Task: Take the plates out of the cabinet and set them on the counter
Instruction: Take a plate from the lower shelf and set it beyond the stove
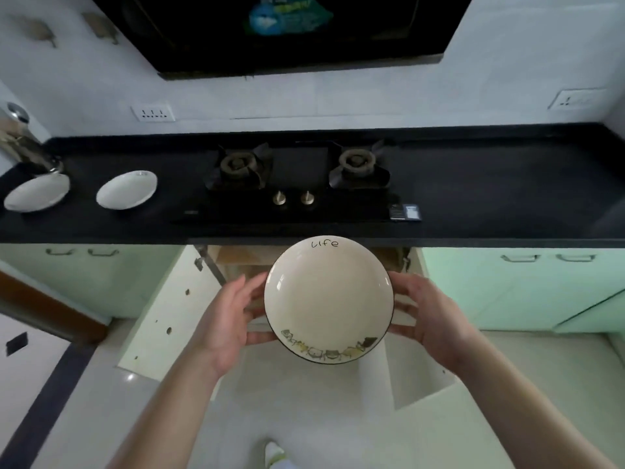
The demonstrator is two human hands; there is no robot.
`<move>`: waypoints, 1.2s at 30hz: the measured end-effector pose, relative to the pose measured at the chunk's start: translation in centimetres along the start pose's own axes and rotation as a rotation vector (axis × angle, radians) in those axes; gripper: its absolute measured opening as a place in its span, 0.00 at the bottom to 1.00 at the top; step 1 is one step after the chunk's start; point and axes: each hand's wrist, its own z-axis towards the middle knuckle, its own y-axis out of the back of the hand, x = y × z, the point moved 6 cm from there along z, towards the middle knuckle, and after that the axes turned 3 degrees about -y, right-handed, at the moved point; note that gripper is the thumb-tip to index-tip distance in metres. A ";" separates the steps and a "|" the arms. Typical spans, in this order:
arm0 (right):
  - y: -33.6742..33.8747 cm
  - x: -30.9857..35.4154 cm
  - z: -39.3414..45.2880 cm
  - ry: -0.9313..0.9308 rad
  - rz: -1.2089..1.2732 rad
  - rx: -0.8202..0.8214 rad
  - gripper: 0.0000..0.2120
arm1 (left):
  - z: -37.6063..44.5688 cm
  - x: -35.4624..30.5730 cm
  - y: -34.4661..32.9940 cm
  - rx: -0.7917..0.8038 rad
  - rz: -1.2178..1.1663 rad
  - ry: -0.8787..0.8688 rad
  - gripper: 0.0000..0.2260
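I have the plate (328,299) gripped at both rims, left hand (233,319) and right hand (436,316), level below the counter (473,198) edge (glazed, slick, brittle, likely weighty), so I'd keep fingers under the rim

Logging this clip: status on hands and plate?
Left hand and right hand grip printed plate by its rim, below counter edge. Two white plates already set down. Path unobstructed.

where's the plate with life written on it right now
In the head view it's at center, held between the left hand and right hand, the plate just below the counter edge, before the stove.
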 end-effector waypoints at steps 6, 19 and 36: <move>3.9 -0.4 -2.9 0.033 0.131 -0.044 0.18 | -1.2 0.9 -3.3 0.081 -0.020 0.005 0.24; 7.1 -1.6 -6.7 0.069 0.341 -0.283 0.21 | 1.5 -0.7 -8.6 0.336 0.046 0.032 0.22; 18.8 -6.4 -14.1 0.105 0.624 -0.560 0.22 | 2.3 4.8 -24.2 0.600 0.217 0.178 0.21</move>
